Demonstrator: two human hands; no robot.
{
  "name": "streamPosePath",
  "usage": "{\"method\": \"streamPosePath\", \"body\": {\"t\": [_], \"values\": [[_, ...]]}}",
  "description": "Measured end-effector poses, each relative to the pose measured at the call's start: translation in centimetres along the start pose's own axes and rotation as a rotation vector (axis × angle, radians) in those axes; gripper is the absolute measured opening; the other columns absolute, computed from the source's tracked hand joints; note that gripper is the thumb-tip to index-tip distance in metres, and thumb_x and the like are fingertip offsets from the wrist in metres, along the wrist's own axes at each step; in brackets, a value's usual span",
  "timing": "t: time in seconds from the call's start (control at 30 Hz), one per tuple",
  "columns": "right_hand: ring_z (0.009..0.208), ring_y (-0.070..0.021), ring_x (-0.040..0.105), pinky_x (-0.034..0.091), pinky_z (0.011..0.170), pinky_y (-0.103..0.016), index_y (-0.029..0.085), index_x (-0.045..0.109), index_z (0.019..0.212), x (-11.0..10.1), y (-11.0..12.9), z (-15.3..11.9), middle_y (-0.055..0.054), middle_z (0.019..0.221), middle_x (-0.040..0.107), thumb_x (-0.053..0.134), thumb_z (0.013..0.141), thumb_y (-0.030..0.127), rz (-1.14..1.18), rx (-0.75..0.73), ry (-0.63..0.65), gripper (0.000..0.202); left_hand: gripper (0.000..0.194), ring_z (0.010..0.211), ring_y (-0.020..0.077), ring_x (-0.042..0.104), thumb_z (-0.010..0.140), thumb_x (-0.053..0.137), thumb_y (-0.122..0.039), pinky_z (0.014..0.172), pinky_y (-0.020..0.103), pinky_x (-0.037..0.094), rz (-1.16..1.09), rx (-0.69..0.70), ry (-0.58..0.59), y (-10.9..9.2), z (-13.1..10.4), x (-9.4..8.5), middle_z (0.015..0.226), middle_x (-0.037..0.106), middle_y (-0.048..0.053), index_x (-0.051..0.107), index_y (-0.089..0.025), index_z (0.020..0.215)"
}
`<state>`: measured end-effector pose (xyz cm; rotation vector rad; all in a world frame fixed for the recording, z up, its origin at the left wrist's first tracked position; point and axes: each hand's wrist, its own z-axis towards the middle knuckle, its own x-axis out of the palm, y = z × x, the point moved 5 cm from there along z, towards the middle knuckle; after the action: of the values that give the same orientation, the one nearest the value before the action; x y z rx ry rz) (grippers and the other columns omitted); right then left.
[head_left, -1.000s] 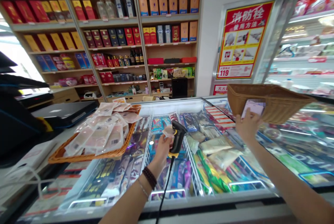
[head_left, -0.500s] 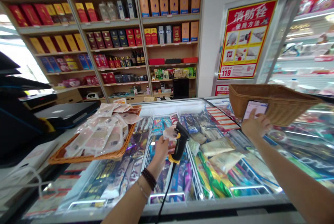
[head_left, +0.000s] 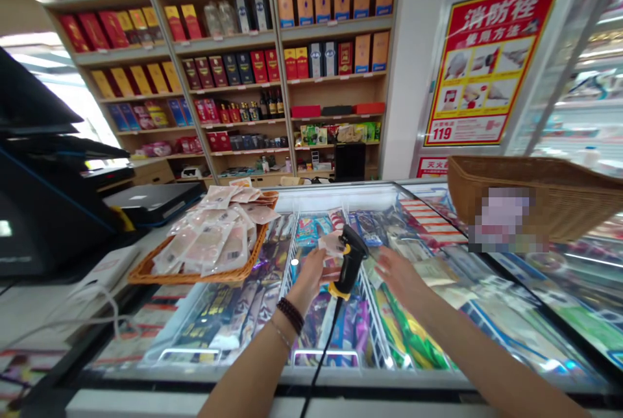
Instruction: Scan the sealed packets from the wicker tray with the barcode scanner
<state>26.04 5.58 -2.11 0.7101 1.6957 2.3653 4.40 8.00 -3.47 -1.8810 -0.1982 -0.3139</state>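
My left hand (head_left: 310, 276), with a dark bead bracelet at the wrist, pinches a small clear plastic packet (head_left: 331, 243) over the glass-topped freezer (head_left: 233, 376). Right beside its fingers is a black and yellow barcode scanner (head_left: 349, 269), its head up and its cord running down toward me. The scanner partly covers the packet and my left fingertips. My right hand (head_left: 403, 282) is just to the scanner's right, fingers apart and holding nothing. A pixelated patch (head_left: 501, 217) covers the phone's place against the brown wicker basket (head_left: 574, 210).
A shallow wicker tray (head_left: 195, 278) piled with similar packets sits on the left, near a black flat device (head_left: 156, 200) and a dark checkout machine (head_left: 39, 210). White cables (head_left: 117, 320) lie at lower left. Shelves of boxed goods (head_left: 238, 71) stand behind the freezer.
My right hand has left the phone at the basket and moved left to beside the scanner. My left hand still holds the packet. The view has shifted slightly to the left.
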Motion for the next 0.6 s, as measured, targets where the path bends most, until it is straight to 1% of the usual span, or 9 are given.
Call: {"method": "streamPosePath", "body": {"t": [0.07, 0.1, 0.17, 0.23, 0.37, 0.43, 0.5, 0.53, 0.6], "values": [[0.07, -0.0224, 0.066, 0.055, 0.063, -0.033, 0.025, 0.07, 0.082, 2.9, -1.5, -2.3, -0.002, 0.067, 0.066, 0.081, 0.075, 0.038, 0.018, 0.165, 0.096, 0.018, 0.023, 0.068, 0.0199, 0.076, 0.086, 0.07, -0.029, 0.055, 0.025, 0.056, 0.005, 0.025, 0.0, 0.1, 0.1, 0.1, 0.102, 0.078, 0.011, 0.065, -0.017, 0.105], [0.07, -0.0218, 0.068, 0.055, 0.063, -0.031, 0.023, 0.069, 0.081, 4.1, -1.9, -3.1, -0.002, 0.065, 0.066, 0.082, 0.075, 0.035, 0.032, 0.234, 0.129, 0.018, 0.019, 0.067, 0.0191, 0.075, 0.086, 0.07, -0.028, 0.054, 0.024, 0.054, 0.007, 0.045, -0.001, 0.1, 0.1, 0.2, 0.099, 0.078, 0.011, 0.066, -0.016, 0.101], [0.069, -0.0198, 0.068, 0.053, 0.062, -0.028, 0.022, 0.067, 0.076, 6.2, -2.9, -4.3, -0.001, 0.064, 0.068, 0.084, 0.073, 0.03, 0.129, 0.517, 0.164, 0.019, 0.013, 0.066, 0.0181, 0.074, 0.085, 0.071, -0.025, 0.054, 0.023, 0.053, 0.002, 0.088, 0.003, 0.1, 0.3, 0.4, 0.091, 0.078, 0.009, 0.067, -0.015, 0.092], [0.065, -0.0177, 0.067, 0.051, 0.059, -0.026, 0.021, 0.065, 0.073, 7.6, -2.8, -4.7, -0.001, 0.064, 0.069, 0.085, 0.073, 0.026, 0.168, 0.61, 0.163, 0.021, 0.013, 0.065, 0.0174, 0.073, 0.083, 0.072, -0.026, 0.057, 0.023, 0.054, -0.016, 0.118, 0.009, 0.0, 0.5, 0.4, 0.084, 0.078, 0.008, 0.067, -0.015, 0.086], [0.062, -0.0172, 0.066, 0.051, 0.058, -0.025, 0.02, 0.067, 0.072, 9.2, -2.3, -4.6, 0.0, 0.062, 0.069, 0.084, 0.072, 0.022, 0.189, 0.57, 0.196, 0.017, 0.012, 0.06, 0.0137, 0.069, 0.085, 0.069, -0.026, 0.054, 0.02, 0.051, -0.009, 0.121, -0.012, -0.4, 1.1, -0.6, 0.077, 0.076, 0.006, 0.067, -0.014, 0.083], [0.061, -0.0165, 0.065, 0.051, 0.058, -0.025, 0.019, 0.067, 0.072, 9.4, -2.2, -4.9, 0.0, 0.061, 0.069, 0.083, 0.071, 0.021, 0.194, 0.546, 0.224, 0.016, 0.012, 0.06, 0.0136, 0.07, 0.087, 0.067, -0.026, 0.057, 0.02, 0.052, 0.053, 0.099, 0.007, -0.9, 1.6, -1.4, 0.074, 0.076, 0.007, 0.068, -0.014, 0.083], [0.059, -0.015, 0.063, 0.05, 0.056, -0.024, 0.019, 0.068, 0.075, 9.1, -1.9, -5.3, 0.0, 0.065, 0.07, 0.081, 0.071, 0.024, 0.203, 0.527, 0.248, 0.015, 0.016, 0.061, 0.0163, 0.071, 0.088, 0.066, -0.029, 0.063, 0.024, 0.057, 0.165, 0.092, 0.009, -1.7, 2.4, -2.3, 0.071, 0.075, 0.008, 0.069, -0.015, 0.081], [0.057, -0.0141, 0.061, 0.05, 0.054, -0.023, 0.019, 0.067, 0.076, 8.9, -1.7, -5.4, 0.0, 0.066, 0.069, 0.08, 0.072, 0.027, 0.22, 0.528, 0.274, 0.016, 0.018, 0.062, 0.0185, 0.072, 0.088, 0.067, -0.03, 0.066, 0.027, 0.059, 0.234, 0.109, -0.018, -2.3, 2.8, -2.9, 0.068, 0.074, 0.009, 0.069, -0.015, 0.079], [0.052, -0.0122, 0.056, 0.048, 0.049, -0.023, 0.02, 0.064, 0.074, 8.6, -1.0, -5.6, 0.0, 0.064, 0.065, 0.078, 0.075, 0.035, 0.283, 0.557, 0.352, 0.02, 0.022, 0.065, 0.023, 0.074, 0.089, 0.067, -0.032, 0.069, 0.033, 0.061, 0.358, 0.174, -0.118, -3.6, 3.7, -4.3, 0.063, 0.072, 0.009, 0.067, -0.017, 0.073]]}}
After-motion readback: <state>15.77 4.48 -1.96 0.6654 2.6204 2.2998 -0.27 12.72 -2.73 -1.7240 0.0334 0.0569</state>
